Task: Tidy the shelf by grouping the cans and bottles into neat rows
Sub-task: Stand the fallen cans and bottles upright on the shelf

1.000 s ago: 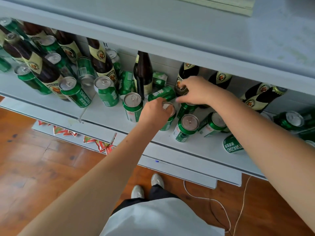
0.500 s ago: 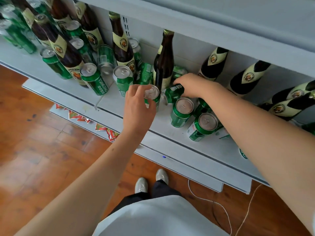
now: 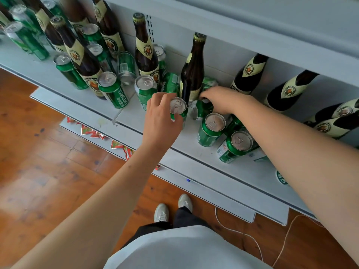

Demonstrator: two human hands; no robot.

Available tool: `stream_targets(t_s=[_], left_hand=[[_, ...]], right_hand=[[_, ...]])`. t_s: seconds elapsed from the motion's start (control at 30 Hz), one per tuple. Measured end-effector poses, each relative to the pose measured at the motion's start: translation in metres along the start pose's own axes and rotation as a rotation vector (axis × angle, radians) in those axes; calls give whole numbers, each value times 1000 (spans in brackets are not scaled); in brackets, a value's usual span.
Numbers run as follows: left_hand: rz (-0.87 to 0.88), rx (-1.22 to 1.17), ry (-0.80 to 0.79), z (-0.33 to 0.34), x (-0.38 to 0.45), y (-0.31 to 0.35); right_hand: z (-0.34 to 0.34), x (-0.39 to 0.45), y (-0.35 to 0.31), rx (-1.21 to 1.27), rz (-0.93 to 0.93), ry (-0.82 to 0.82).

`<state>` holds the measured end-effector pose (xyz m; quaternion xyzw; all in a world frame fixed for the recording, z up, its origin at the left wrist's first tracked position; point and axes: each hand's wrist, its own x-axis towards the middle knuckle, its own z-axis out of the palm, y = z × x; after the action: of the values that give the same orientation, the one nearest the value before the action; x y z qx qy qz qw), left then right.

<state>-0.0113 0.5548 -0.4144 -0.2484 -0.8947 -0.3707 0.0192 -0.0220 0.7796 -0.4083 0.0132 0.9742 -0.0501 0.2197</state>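
Green cans and brown bottles stand mixed on the grey shelf (image 3: 194, 144). My left hand (image 3: 161, 121) is wrapped around an upright green can (image 3: 179, 109) in the middle of the shelf. Just right of it, my right hand (image 3: 223, 100) grips a green can lying on its side (image 3: 200, 111), in front of a tall brown bottle (image 3: 193, 68). Two upright cans (image 3: 211, 129) (image 3: 236, 146) stand close by on the right. More upright cans (image 3: 113, 90) (image 3: 145, 88) and bottles (image 3: 81, 59) (image 3: 145, 49) crowd the left part.
Brown bottles (image 3: 250, 74) (image 3: 291, 90) lean against the back wall on the right, under the upper shelf board (image 3: 252, 26). A lower ledge (image 3: 213, 195) juts out below. Wooden floor, my shoes (image 3: 172, 208) and a white cable (image 3: 242, 233) lie beneath.
My left hand moved left from one can to another and closed on it. My right hand came down off a bottle onto the lying can. The view shifted closer and leftward.
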Motion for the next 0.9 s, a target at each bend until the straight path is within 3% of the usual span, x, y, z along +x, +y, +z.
stream_targets(t_s=[0.2,0.37,0.9], left_hand=[[45,92,-30,4,12,6],[-95,90,-148,16,12,0],[-81,-103,-190,24,6,13]], right_hand=[[-7,-17,3,221,55,163],[0,-23,7,334,147,172],[-35,-48,-3,180,230,131]])
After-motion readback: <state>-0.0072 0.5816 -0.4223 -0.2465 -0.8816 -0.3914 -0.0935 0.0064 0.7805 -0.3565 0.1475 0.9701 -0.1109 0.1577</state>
